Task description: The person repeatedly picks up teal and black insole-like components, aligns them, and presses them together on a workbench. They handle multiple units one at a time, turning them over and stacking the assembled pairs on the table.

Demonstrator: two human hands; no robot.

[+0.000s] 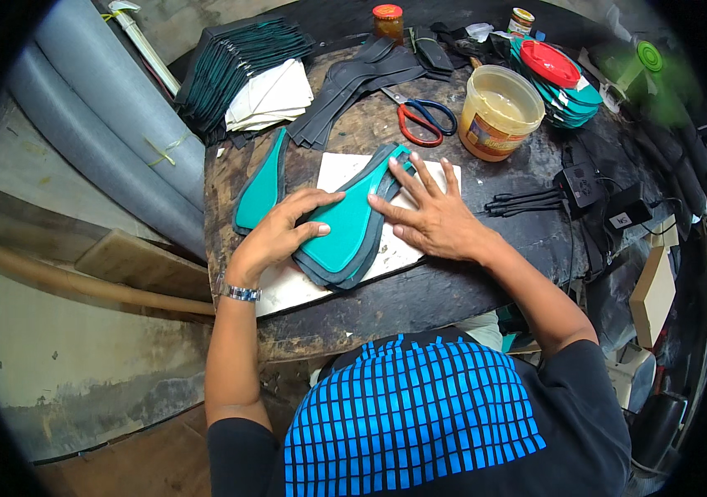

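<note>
- nearest the camera, at the lower centre of the frame, a dark shirt with a blue grid pattern (407,414) is seen, and both bare forearms rise from it toward the bench.
- a teal shaped piece with a dark grey border (345,224) is pressed flat at the centre of the frame, on top of a white board (345,170).
- the left hand (279,232) is laid on the piece's left edge with fingers curled over it and the thumb on the teal face — a light pinch rather than a clenched grasp, it seems; a metal watch (239,291) is worn at the wrist.
- the right hand (428,215) is spread open, palm down, fingertips on the piece's right edge and on the board; nothing is gripped by it.
- the piece is judged thin, light and flexible, like foam or rubber sheet, likely to bend if lifted by one end; the layers could slide, so the edges are best held flat at mid-length.
- a second teal piece (260,186) lies just left of it.
- a worn, dark, stained wooden bench (419,294) is the work surface.
- further up, red-handled scissors (419,120), a yellowish plastic tub (498,112) and stacks of dark cut pieces (237,70) are set out — all well apart from the hands.
- grey rolls (105,124) are propped at the upper left of the frame.
</note>
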